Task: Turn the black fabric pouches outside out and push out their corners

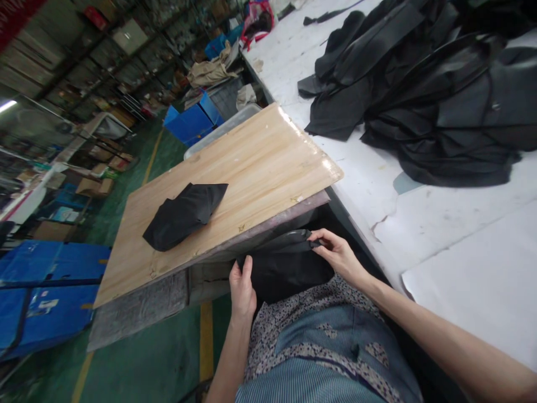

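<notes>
Close to my body, a piece of black fabric (pixel 285 266) is stretched between both hands. My left hand (pixel 242 288) pinches its left edge between thumb and fingers. At the upper right corner, my right hand (pixel 335 252) grips the folded edge with its fingertips. The lower part of the piece rests against my patterned apron (pixel 319 341). A second black fabric piece (pixel 184 215) lies on the wooden board (pixel 251 162) just beyond my hands. What the piece's underside looks like is hidden.
To the right, a white table (pixel 419 218) bears a heap of black garments (pixel 419 89). Blue boxes (pixel 50 291) stand at the left, with another blue box (pixel 191 123) behind the board. Yellow lines mark the green floor (pixel 168 341). Cluttered shelves fill the background.
</notes>
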A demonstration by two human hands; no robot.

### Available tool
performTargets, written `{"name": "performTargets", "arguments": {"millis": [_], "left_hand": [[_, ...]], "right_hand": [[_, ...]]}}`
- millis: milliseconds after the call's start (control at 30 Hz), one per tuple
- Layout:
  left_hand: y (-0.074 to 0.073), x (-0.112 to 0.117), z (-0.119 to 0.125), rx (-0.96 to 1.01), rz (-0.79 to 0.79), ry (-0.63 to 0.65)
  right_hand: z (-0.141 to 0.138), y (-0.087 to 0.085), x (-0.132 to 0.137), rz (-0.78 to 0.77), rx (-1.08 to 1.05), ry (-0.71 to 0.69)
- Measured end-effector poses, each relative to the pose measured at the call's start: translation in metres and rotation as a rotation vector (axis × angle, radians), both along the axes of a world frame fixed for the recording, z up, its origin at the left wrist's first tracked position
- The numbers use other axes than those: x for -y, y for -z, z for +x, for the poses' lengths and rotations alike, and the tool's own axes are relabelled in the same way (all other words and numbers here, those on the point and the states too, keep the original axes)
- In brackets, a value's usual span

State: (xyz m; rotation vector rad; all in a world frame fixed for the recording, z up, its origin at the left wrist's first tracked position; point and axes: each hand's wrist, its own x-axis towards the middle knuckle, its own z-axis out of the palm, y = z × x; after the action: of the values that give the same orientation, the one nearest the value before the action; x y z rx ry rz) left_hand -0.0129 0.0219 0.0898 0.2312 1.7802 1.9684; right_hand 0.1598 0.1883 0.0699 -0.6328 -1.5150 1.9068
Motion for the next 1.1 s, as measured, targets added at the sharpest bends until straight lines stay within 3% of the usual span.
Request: {"name": "performTargets", "arguments": {"millis": [200,333,533,800,1100], "left_hand": [[0.000,-0.002,0.005,-0.014,-0.008,0.033],[0.001,-0.001,0.004,-0.036,-0.015,0.026],[0.002,0.000,0.004,-0.060,-0.038,0.022],[0.000,0.000,0.005,-0.202,-0.040,-0.002],[0.000,0.004,0.004,-0.261,-0.105,-0.046]], "right_hand": [[0.000,-0.006,0.000,0.056,0.021,0.082],[0.000,-0.010,-0.001,0.102,0.002,0.047],[0.001,-0.007,-0.002,-0.077,0.082,0.059],[0.001,-0.011,-0.001,-0.243,0.030,0.054],[0.000,-0.006,-0.002,-0.195,0.072,0.085]]}}
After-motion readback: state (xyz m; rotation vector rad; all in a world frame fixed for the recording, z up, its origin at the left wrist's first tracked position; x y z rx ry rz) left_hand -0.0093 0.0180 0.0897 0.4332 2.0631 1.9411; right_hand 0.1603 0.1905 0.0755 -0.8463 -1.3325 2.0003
